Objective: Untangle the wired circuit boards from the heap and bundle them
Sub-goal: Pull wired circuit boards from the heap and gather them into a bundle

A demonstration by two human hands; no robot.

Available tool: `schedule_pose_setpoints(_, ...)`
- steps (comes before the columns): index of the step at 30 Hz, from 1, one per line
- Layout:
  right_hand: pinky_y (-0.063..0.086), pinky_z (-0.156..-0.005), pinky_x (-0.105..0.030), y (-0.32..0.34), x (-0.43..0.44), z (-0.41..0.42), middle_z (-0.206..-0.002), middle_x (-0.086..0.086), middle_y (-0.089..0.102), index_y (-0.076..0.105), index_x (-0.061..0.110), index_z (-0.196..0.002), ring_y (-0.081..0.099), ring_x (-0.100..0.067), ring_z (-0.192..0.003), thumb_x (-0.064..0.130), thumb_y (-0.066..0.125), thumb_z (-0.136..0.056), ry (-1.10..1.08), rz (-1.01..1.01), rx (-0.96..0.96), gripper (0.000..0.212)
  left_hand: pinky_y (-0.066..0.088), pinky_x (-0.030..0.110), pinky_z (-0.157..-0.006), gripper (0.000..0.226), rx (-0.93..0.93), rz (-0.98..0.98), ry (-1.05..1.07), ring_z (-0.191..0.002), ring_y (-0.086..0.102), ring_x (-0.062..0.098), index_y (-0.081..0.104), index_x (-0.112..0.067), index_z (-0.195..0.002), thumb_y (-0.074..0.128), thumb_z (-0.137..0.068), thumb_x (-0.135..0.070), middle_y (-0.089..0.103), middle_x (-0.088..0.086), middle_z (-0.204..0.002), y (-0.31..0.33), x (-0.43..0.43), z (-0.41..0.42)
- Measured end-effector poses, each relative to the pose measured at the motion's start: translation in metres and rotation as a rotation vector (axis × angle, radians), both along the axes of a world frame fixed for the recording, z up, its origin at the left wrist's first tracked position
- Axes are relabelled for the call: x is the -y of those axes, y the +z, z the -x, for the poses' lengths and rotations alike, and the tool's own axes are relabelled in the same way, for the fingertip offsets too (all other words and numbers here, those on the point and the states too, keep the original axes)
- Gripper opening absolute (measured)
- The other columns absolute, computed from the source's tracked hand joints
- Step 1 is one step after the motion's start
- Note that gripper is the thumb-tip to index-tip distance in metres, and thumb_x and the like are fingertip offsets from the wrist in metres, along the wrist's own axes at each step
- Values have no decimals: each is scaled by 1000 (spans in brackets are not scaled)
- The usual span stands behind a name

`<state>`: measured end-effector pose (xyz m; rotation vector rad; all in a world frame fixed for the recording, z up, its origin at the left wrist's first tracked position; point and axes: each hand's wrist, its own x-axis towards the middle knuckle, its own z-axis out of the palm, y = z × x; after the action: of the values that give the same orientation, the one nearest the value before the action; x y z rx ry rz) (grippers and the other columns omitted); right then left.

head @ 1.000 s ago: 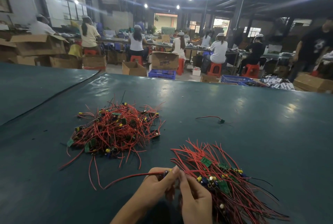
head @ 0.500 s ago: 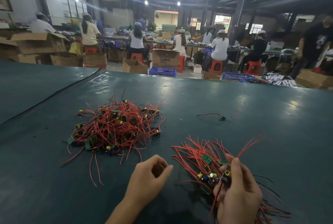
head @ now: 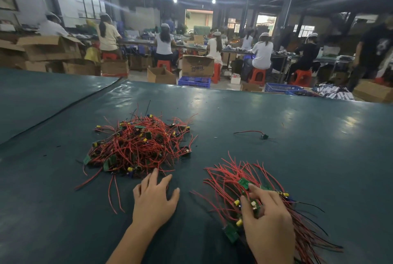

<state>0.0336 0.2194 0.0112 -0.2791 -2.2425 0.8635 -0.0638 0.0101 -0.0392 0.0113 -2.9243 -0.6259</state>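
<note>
The left hand lies flat, fingers spread and straight, holding nothing. The right hand curls thumb and fingertips round boards in the bundle. Tugging one red wire could drag the whole knot along or tear a lead off its board, since the strands look tightly crossed. A slack right grip might let the sorted wires splay (they already fan outward). The heap lies just beyond the left fingertips, touching them at its near edge, on the table
</note>
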Motion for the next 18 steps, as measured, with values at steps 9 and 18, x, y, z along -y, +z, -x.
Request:
schedule_pose_setpoints(9,49,-61,-21,-23,50,-2,-87,15,61,72,28,-103,47,4,-64,30,67,-87,461,-99,41,17,37,32,-96,27,-438,-106,-259,-119,49,17,65,-22,-112,61,-87,-30,55,-5,-126,18,-33,12)
schedule_pose_setpoints(18,50,-73,-24,-32,56,5,-85,19,57,72,26,-108,57,-5,-76,26,63,-91,522,71,128,19,18,50,-114,54,7,217,-203,-146,15,28,37,-26,-144,40,-96,-49,9,10,-162,9,-52,73)
